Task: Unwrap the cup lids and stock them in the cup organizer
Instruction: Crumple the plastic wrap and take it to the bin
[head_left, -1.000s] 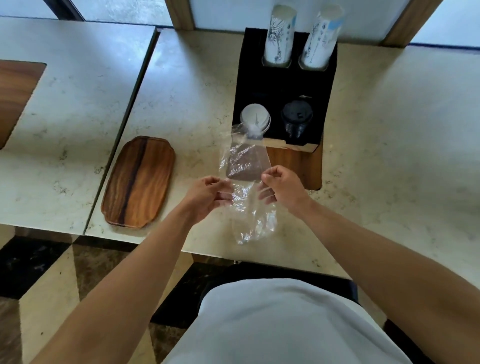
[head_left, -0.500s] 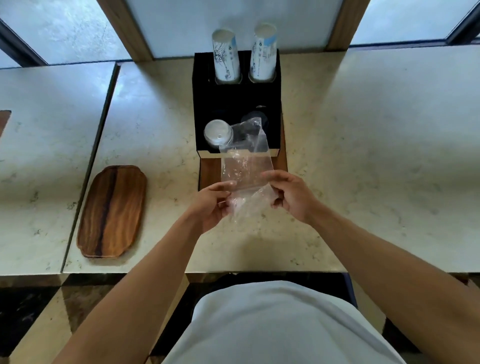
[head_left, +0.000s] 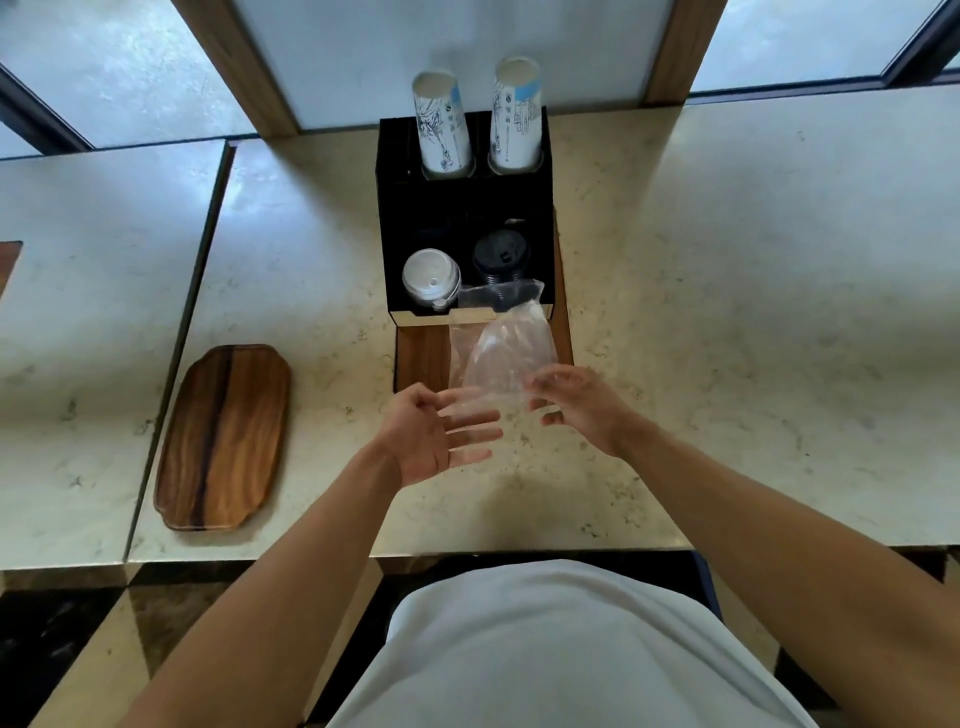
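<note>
Left hand (head_left: 434, 435) has let go, fingers now spread; right hand (head_left: 574, 402) alone pinches the empty clear plastic wrapper (head_left: 506, 358) near the counter's (head_left: 727, 312) front edge. White lids (head_left: 431, 278) and black lids (head_left: 500, 257) sit stocked in the black cup organizer (head_left: 465, 208); wrapper needs discarding.

Views: one, head-worn.
Facing: forward and steeply down toward the counter (head_left: 727, 312).
Nearness: close, at arm's reach.
Framing: cup organizer (head_left: 462, 218) at 12 o'clock, torso at 6 o'clock.
</note>
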